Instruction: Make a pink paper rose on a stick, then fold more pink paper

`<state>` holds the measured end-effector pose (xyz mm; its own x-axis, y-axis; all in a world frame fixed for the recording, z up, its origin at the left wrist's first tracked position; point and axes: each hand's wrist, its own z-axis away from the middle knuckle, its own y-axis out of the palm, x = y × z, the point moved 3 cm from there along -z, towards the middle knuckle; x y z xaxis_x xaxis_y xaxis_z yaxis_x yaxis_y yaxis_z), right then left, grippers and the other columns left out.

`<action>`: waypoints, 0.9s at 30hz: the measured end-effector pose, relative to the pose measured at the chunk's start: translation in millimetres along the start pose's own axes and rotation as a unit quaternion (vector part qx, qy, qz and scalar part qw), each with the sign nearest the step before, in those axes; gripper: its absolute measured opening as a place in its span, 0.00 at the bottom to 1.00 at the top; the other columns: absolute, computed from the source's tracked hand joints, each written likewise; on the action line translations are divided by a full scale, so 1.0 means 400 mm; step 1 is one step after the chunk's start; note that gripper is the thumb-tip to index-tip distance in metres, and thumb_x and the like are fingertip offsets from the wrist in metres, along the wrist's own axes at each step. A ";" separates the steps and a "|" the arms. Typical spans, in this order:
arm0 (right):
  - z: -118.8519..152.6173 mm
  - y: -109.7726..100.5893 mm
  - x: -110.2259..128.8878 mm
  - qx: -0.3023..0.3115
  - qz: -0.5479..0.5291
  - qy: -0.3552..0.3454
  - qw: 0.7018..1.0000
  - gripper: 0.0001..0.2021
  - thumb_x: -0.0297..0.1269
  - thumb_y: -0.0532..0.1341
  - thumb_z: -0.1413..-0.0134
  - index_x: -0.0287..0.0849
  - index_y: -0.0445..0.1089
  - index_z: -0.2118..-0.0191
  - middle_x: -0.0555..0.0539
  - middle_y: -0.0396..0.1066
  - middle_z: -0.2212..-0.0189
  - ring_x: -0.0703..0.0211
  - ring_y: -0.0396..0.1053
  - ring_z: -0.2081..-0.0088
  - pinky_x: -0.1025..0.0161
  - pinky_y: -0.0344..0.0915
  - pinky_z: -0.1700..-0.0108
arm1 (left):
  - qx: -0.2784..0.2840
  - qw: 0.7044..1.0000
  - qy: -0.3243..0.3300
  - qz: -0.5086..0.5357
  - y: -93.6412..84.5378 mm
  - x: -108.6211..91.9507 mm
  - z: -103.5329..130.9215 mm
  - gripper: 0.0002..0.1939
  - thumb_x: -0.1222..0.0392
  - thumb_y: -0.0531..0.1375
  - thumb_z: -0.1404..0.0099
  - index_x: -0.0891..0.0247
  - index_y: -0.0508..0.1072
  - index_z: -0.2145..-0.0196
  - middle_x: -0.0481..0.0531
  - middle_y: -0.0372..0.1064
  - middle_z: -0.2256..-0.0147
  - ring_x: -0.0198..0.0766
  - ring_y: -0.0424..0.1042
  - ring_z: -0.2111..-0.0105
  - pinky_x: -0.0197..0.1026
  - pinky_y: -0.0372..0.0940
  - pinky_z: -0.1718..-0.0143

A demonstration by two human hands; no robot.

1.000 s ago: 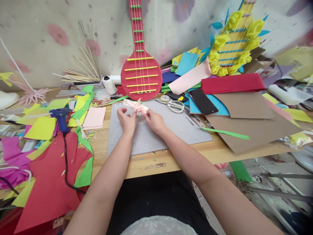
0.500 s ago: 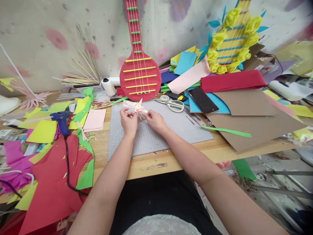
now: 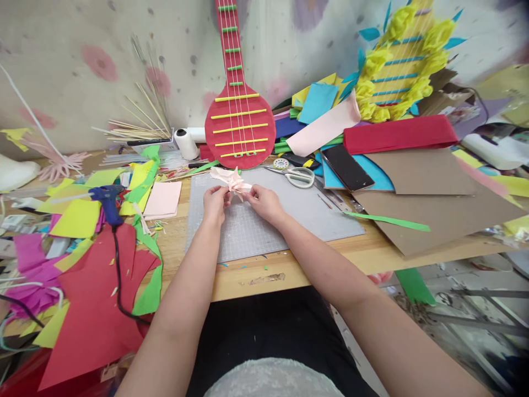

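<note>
A pale pink crepe paper flower [image 3: 235,182] with narrow, pointed petals is held up over the grey cutting mat [image 3: 289,220]. My left hand [image 3: 215,204] pinches it from the left, fingers closed. On the other side, my right hand [image 3: 264,202] grips a petal or strip of it between thumb and fingers. Just behind the flower stands a red paper lute shape [image 3: 240,129] with yellow bars and white strings. White-handled scissors [image 3: 300,176] lie on the mat to the right of my hands. The fingertips partly cover the flower's lower edge.
A blue glue gun [image 3: 108,204] with a black cord rests among paper scraps at left, near pale pink sheets [image 3: 163,198]. A phone [image 3: 347,167], brown cardboard [image 3: 438,220] and a red paper roll [image 3: 400,134] lie right. A yellow-flowered lute shape [image 3: 397,71] leans behind.
The fingers of my left hand have shifted slightly on the flower, and the flower has turned a little. Both hands still hold it. The whole view has moved slightly.
</note>
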<state>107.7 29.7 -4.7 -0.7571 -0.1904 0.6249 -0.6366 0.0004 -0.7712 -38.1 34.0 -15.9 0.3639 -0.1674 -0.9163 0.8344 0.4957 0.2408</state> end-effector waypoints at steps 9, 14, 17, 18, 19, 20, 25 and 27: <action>0.001 0.001 0.004 0.029 0.008 -0.019 0.999 0.17 0.47 0.49 0.43 0.41 0.68 0.69 0.50 0.69 0.75 0.65 0.60 0.74 0.68 0.48 0.72 | 0.001 0.997 -0.066 0.032 -0.002 -0.019 0.011 0.03 0.71 0.59 0.54 0.69 0.67 0.80 0.45 0.60 0.83 0.22 0.57 0.85 0.26 0.48 0.87; -0.006 -0.001 -0.006 0.045 0.001 -0.038 0.998 0.18 0.47 0.48 0.42 0.41 0.68 0.70 0.50 0.67 0.76 0.66 0.59 0.74 0.68 0.47 0.72 | 0.010 0.998 -0.064 0.026 -0.002 -0.023 0.009 0.04 0.73 0.60 0.55 0.70 0.66 0.81 0.42 0.56 0.85 0.19 0.48 0.88 0.27 0.44 0.89; -0.010 -0.004 -0.015 0.045 -0.003 -0.038 0.998 0.18 0.47 0.49 0.43 0.40 0.68 0.70 0.51 0.67 0.76 0.66 0.58 0.75 0.68 0.47 0.73 | 0.000 0.999 -0.040 0.013 -0.003 -0.021 0.006 0.08 0.74 0.60 0.56 0.69 0.63 0.82 0.42 0.56 0.85 0.19 0.46 0.88 0.28 0.42 0.89; -0.011 -0.005 -0.016 0.044 -0.001 -0.039 0.998 0.17 0.47 0.49 0.43 0.41 0.68 0.70 0.51 0.67 0.76 0.66 0.58 0.75 0.68 0.47 0.73 | -0.005 0.999 -0.035 0.009 -0.004 -0.019 0.006 0.09 0.74 0.60 0.56 0.68 0.62 0.82 0.41 0.55 0.85 0.20 0.46 0.88 0.28 0.42 0.89; -0.011 -0.007 -0.017 0.042 0.002 -0.041 0.998 0.17 0.47 0.49 0.43 0.41 0.69 0.70 0.51 0.67 0.76 0.66 0.58 0.75 0.68 0.47 0.72 | -0.009 0.999 -0.032 0.005 -0.004 -0.018 0.006 0.11 0.74 0.61 0.56 0.67 0.61 0.81 0.41 0.55 0.85 0.20 0.47 0.87 0.28 0.43 0.88; -0.011 -0.010 -0.018 0.039 0.007 -0.043 0.998 0.17 0.47 0.49 0.43 0.41 0.69 0.69 0.51 0.67 0.76 0.65 0.58 0.74 0.68 0.47 0.72 | -0.014 0.999 -0.029 0.002 -0.004 -0.016 0.007 0.12 0.74 0.61 0.56 0.66 0.59 0.81 0.40 0.54 0.85 0.20 0.47 0.87 0.28 0.44 0.88; -0.014 -0.030 -0.022 0.008 0.032 -0.042 0.999 0.17 0.47 0.50 0.43 0.43 0.70 0.68 0.51 0.68 0.74 0.64 0.60 0.72 0.67 0.47 0.72 | -0.022 0.997 -0.019 -0.067 -0.010 -0.012 0.008 0.19 0.66 0.66 0.56 0.62 0.55 0.77 0.38 0.52 0.86 0.24 0.51 0.87 0.30 0.48 0.85; -0.019 -0.035 -0.029 0.002 0.031 -0.033 0.999 0.17 0.48 0.50 0.44 0.43 0.70 0.69 0.51 0.68 0.75 0.65 0.60 0.72 0.67 0.46 0.72 | -0.013 0.993 0.035 -0.114 -0.014 -0.018 0.004 0.20 0.58 0.67 0.57 0.62 0.57 0.76 0.39 0.54 0.84 0.25 0.52 0.86 0.31 0.47 0.84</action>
<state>124.2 39.3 -0.1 -0.7834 -0.2537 0.5673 -0.5888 0.0110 -0.8082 -44.5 31.0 -10.1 0.1362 -0.2178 -0.9664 0.8802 0.4742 0.0172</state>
